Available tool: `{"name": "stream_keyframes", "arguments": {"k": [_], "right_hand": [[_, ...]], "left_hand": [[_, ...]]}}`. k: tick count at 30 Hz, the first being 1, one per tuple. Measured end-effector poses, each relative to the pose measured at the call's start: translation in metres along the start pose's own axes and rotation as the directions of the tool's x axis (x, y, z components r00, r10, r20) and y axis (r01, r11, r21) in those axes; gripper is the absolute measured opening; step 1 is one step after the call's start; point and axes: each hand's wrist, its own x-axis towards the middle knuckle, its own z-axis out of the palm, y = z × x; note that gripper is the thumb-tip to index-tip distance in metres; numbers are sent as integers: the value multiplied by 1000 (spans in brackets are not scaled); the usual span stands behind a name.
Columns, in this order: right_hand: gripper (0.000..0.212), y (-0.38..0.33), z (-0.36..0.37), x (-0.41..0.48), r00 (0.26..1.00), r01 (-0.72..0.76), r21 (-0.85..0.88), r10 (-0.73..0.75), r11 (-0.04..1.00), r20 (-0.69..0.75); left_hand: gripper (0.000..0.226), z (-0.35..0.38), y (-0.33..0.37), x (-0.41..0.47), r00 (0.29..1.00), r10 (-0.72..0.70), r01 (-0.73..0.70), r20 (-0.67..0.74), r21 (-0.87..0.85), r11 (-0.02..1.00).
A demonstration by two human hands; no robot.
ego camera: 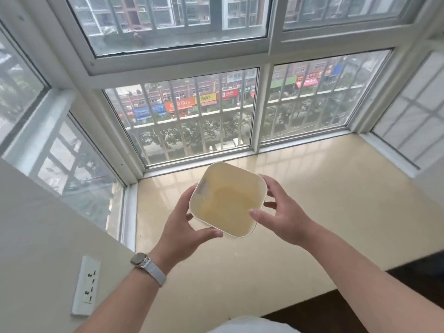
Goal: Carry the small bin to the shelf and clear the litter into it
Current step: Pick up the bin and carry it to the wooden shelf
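Observation:
A small white bin with a square, rounded rim and a yellowish inside is held between both hands above the beige bay-window ledge. My left hand grips its near-left corner, thumb under the front edge. My right hand holds its right side with spread fingers. The bin's open top faces me and looks empty. No litter and no shelf are in view.
Barred windows wall the ledge at the back and on both sides. A white wall with a power socket stands at the left. Dark floor lies below the ledge's front edge at the lower right.

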Motion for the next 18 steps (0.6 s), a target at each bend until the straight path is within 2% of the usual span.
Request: {"name": "stream_keyframes", "arguments": {"k": [5, 10, 18], "right_hand": [[79, -4, -5, -30, 984, -50, 51, 58, 997, -171], [63, -6, 0, -58, 933, -72, 127, 111, 989, -342], [55, 7, 3, -105, 842, -98, 205, 191, 974, -505]], "left_hand": [[101, 8, 4, 17, 990, 67, -60, 122, -56, 997], [92, 24, 10, 18, 968, 121, -96, 218, -122, 988], [94, 59, 10, 16, 916, 143, -77, 375, -185, 980]]}}
